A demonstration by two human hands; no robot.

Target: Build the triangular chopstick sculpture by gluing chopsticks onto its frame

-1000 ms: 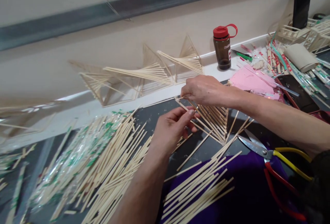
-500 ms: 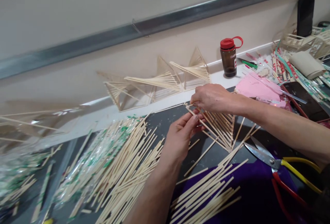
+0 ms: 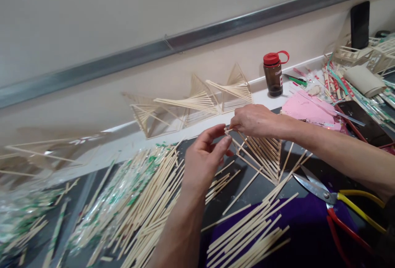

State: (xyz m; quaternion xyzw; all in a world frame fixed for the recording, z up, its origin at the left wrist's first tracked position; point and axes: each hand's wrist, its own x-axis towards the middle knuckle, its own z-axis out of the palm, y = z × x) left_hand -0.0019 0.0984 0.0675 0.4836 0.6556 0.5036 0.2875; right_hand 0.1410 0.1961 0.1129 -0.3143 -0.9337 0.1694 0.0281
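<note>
Above the desk (image 3: 271,185), right hand (image 3: 254,120) pinches a half-built chopstick fan frame (image 3: 262,157); left hand (image 3: 203,159) hovers half-open, empty; loose chopsticks (image 3: 148,202) remain.

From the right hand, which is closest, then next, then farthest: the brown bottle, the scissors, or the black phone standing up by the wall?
From the right hand:
1. Brown bottle, just behind it by the wall.
2. Scissors, in front, to its right.
3. Black phone, far right, upright by the wall.
</note>
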